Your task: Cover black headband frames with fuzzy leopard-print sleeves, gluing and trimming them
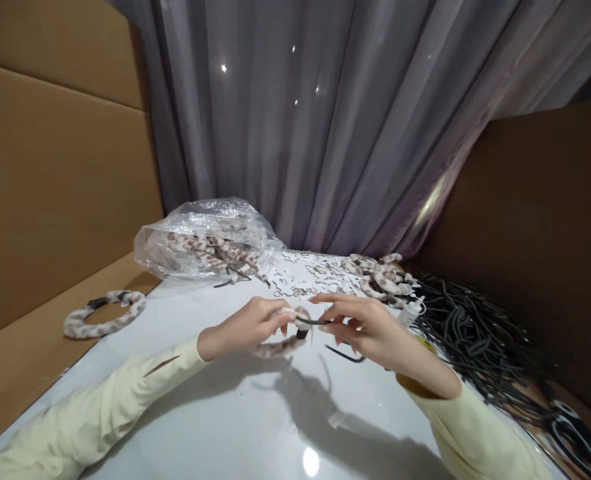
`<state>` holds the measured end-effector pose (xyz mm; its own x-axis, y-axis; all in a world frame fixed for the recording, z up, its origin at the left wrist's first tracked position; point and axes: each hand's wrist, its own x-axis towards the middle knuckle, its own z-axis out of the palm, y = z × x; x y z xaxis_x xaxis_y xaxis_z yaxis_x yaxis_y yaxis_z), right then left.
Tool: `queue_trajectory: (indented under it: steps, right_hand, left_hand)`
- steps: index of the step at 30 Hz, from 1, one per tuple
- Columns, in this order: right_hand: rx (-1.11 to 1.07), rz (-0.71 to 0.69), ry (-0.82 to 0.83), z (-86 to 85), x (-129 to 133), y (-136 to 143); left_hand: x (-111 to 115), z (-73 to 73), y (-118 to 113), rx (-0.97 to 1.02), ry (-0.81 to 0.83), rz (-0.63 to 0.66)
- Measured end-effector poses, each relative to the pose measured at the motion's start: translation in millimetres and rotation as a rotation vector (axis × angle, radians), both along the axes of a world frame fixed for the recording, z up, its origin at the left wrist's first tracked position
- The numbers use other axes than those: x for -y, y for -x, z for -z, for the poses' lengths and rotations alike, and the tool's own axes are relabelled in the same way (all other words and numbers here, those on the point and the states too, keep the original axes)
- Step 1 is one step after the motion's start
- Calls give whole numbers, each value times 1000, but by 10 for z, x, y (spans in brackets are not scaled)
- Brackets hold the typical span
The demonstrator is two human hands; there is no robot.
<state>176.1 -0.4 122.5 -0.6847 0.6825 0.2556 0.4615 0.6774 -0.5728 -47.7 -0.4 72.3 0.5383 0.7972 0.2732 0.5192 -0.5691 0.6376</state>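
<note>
Over the middle of the white table, my left hand is closed on a fluffy spotted tube, whose curved part hangs below the fingers. A dark band sits near the tube's end. A thin black cord runs from the tube to my right hand, where the thumb and fingertips pinch it. Below my right fingers shows another bent black cord piece; whether it is the same cord I cannot tell.
A clear plastic bag of spotted strips stands at back left. One finished-looking fluffy ring lies left. Small metal pieces, a fluffy pile, a white squeeze bottle and heaped black cords lie behind and right. Cardboard walls flank the table.
</note>
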Motion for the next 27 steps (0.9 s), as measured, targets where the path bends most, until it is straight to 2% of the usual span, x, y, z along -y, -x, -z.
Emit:
queue_trajectory:
  steps: [4,6,8,9,11,15,17,20,23,27]
  right_hand:
    - [-47,-204,202,69,-122,210]
    - [-70,-264,177,115,-143,249]
    - [-65,-302,56,151,-136,262]
    - [-44,-319,-18,163,-126,260]
    - [6,-352,-133,169,-104,241]
    - [69,-374,-235,130,-78,187]
    - [101,-353,-254,105,-69,170]
    - [154,-341,-243,86,-49,166]
    - [204,-352,-233,86,-19,176]
    - [247,-350,-191,70,19,183]
  left_hand:
    - [45,-32,34,-145,-510,-45]
    - [69,-43,70,-237,-716,-27]
    - [96,-67,99,-294,-775,43]
    - [110,-85,109,-296,-741,90]
    - [136,-127,116,-236,-559,149]
    - [160,-204,104,-73,97,165]
    - [162,-230,90,-19,304,147]
    - [172,-258,60,42,473,136]
    - [196,-276,26,88,698,198]
    - [212,-268,-5,129,812,189]
